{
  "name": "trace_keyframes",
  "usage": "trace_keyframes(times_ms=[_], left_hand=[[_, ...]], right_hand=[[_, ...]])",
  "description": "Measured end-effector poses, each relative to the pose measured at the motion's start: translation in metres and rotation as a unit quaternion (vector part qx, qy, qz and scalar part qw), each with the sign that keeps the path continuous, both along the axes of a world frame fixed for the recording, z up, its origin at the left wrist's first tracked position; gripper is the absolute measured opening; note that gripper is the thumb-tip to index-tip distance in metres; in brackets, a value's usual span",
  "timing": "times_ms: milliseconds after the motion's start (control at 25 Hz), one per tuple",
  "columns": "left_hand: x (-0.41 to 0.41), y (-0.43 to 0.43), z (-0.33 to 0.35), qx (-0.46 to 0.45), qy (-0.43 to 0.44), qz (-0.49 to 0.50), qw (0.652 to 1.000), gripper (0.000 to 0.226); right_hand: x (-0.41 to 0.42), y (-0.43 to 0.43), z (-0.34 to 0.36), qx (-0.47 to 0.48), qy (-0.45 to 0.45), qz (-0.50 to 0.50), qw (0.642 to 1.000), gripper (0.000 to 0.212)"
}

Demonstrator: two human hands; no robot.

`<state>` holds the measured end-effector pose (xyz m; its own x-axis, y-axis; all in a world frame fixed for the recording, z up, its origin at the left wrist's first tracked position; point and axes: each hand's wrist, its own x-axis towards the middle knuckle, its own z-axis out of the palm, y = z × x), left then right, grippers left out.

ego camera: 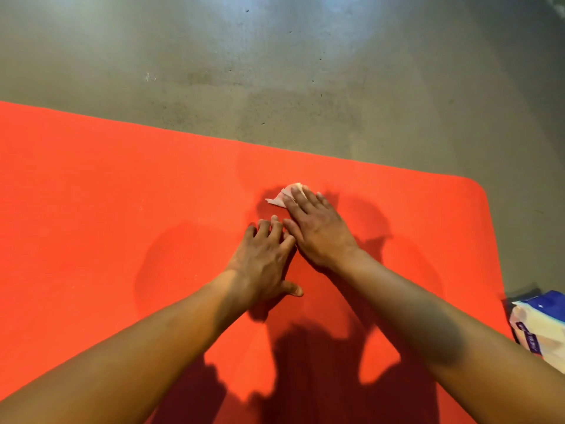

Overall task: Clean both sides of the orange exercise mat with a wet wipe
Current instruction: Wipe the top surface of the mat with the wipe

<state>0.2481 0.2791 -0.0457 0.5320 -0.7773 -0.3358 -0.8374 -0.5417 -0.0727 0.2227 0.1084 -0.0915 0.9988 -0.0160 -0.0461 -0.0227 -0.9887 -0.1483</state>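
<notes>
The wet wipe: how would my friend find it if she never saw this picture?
Look at the big orange mat on the grey floor. Near its middle, the right hand presses flat on a small crumpled white wet wipe that peeks out past the fingers. It is the only pale thing on the mat.

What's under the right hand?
The right hand presses a white wet wipe flat onto the orange mat with straight fingers. Only the wipe's crumpled edge shows past the fingertips; how far it runs beneath the palm is covered.
</notes>
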Motion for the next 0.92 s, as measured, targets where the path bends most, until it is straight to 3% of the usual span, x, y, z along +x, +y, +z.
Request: trace_keyframes(times_ms=[80, 240, 320, 480, 600, 760, 840, 920], left_hand=[[-0.002, 0.001, 0.0, 0.013, -0.01, 0.0, 1.0, 0.122], [-0.007, 0.003, 0.001, 0.026, -0.023, 0.017, 0.999, 0.121], [-0.009, 0.005, 0.0, 0.022, -0.02, 0.027, 0.999, 0.12], [-0.013, 0.006, -0.002, 0.021, -0.01, 0.04, 0.999, 0.12], [-0.017, 0.004, 0.004, 0.02, -0.005, 0.034, 0.999, 0.114], [-0.026, 0.01, 0.013, -0.055, 0.057, -0.09, 0.993, 0.09], [-0.031, 0.022, 0.01, -0.089, 0.09, -0.178, 0.976, 0.086], [-0.035, 0.034, 0.005, -0.068, 0.109, -0.225, 0.966, 0.091]], right_hand=[[-0.001, -0.024, 0.0, -0.025, -0.011, -0.012, 1.0, 0.056], [-0.009, -0.044, 0.0, 0.003, 0.01, -0.175, 0.984, 0.053], [-0.023, -0.02, -0.001, 0.019, -0.004, -0.145, 0.989, 0.057], [-0.057, 0.008, 0.002, 0.018, 0.012, 0.02, 1.0, 0.054], [-0.056, -0.023, 0.004, -0.014, 0.015, -0.017, 1.0, 0.053], [-0.063, -0.039, 0.003, -0.008, 0.023, -0.162, 0.987, 0.054], [-0.078, -0.02, 0.001, -0.003, 0.004, -0.127, 0.992, 0.054], [-0.095, -0.001, 0.005, 0.021, 0.014, -0.036, 0.999, 0.059]])
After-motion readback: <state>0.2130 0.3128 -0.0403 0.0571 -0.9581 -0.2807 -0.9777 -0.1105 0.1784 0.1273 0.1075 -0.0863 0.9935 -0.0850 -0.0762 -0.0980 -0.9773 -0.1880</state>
